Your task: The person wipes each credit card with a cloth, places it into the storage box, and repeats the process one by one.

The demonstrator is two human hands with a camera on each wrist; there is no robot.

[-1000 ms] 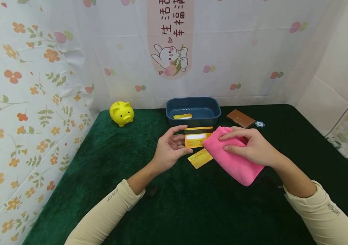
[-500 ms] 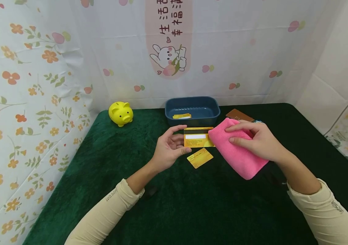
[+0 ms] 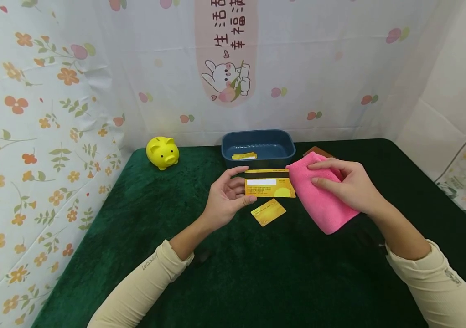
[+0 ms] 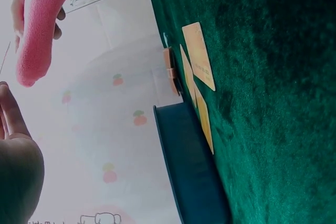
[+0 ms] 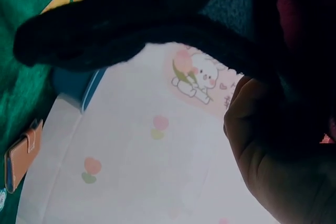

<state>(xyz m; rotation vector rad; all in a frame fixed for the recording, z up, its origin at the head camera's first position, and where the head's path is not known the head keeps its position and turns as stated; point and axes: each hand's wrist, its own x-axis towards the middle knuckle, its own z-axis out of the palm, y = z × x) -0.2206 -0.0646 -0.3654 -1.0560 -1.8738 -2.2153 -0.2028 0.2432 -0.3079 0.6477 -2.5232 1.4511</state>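
Note:
A yellow bank card (image 3: 267, 187), its dark stripe and white strip facing me, is held up by my left hand (image 3: 228, 197), which pinches its left end between thumb and fingers. My right hand (image 3: 349, 184) grips a folded pink cloth (image 3: 319, 200), whose left edge meets the card's right end in the head view. Below the held card, another yellow card (image 3: 268, 212) lies on the green cloth-covered table. The left wrist view shows more yellow cards (image 4: 203, 111) lying close to it; in the head view the held card hides these.
Behind the hands stands a blue bin (image 3: 257, 161) with yellow cards (image 3: 244, 156) inside. A yellow piggy bank (image 3: 162, 152) is at the back left. The brown wallet (image 5: 23, 156) lies right of the bin, mostly covered by the pink cloth in the head view, with a round chip (image 5: 2, 199) beside it.
My right hand has drawn the pink cloth rightward and slightly up across the card, uncovering its right end. The wallet and chip are now largely hidden. My left hand has stayed in place.

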